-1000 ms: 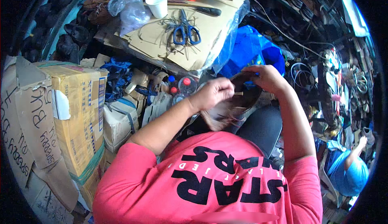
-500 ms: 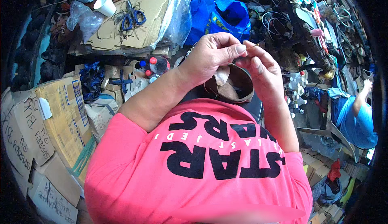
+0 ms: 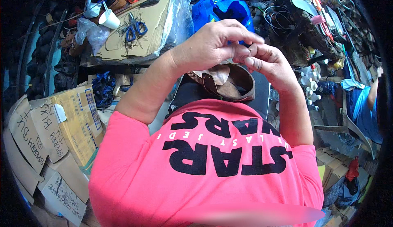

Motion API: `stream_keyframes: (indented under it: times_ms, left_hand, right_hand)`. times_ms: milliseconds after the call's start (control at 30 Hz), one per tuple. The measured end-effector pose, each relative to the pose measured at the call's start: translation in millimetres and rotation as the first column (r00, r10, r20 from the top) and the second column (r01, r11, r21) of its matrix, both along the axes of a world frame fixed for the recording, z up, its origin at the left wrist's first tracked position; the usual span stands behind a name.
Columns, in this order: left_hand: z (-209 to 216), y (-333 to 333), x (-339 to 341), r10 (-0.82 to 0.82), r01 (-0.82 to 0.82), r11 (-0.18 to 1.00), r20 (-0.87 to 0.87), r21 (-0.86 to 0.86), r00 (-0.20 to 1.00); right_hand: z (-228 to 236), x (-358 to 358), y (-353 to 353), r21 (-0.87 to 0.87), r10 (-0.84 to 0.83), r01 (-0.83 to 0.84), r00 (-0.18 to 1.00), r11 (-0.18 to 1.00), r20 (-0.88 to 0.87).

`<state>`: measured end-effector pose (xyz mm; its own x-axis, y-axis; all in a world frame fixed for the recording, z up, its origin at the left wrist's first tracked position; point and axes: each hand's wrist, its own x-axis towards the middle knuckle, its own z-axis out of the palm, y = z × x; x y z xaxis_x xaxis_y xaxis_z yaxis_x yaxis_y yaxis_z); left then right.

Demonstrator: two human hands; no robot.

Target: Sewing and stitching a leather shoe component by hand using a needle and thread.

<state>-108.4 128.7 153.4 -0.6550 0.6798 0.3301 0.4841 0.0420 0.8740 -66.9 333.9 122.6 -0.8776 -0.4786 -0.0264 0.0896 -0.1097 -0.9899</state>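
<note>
My left hand [image 3: 221, 42] and my right hand [image 3: 270, 63] meet fingertip to fingertip above my lap. The left fingers curl over toward the right hand, thumb and fingers pinched together. The right thumb presses against its bent fingers. Whatever lies between the fingertips is too small or too hidden to name. Just below the hands sits a brown shoe [image 3: 248, 85], its opening facing up, with a pale lining piece inside. It rests between my legs, against dark cloth, and neither hand visibly grips it.
Ahead to the left, blue-handled scissors [image 3: 136, 29] and tangled thread lie on stacked cardboard [image 3: 153, 16], near a white cup [image 3: 109, 19]. A blue bag [image 3: 204, 9] stands straight ahead. Cardboard boxes [image 3: 77, 122] crowd the left; small bottles [image 3: 310, 79] stand right. Another person's blue clothing [image 3: 362, 108] shows far right.
Both hands have risen slightly, and the left now arches over the right fingertips. A thin brownish sliver seen earlier by the right fingers no longer shows. The view has shifted slightly.
</note>
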Motion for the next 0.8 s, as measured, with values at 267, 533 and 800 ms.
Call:
stream_keyframes:
  times_ms: [267, 533, 800]
  left_hand:
    - [0, 6, -10, -0.044, 0.034, 0.998, -0.183, -0.058, 0.982]
    - [-14, 19, 5, 0.349, -0.347, 0.936, -0.312, 0.063, 0.884]
    - [-16, 22, 1, 0.336, -0.345, 0.939, 0.246, -0.005, 0.909]
  right_hand:
    - [-2, 1, 4, -0.091, -0.015, 0.025, 0.994, 0.995, 0.109]
    - [-4, -9, -7, -0.271, -0.345, 0.379, 0.924, 0.885, 0.166]
    - [-1, -10, -7, 0.185, -0.286, 0.523, 0.69, 0.832, -0.666]
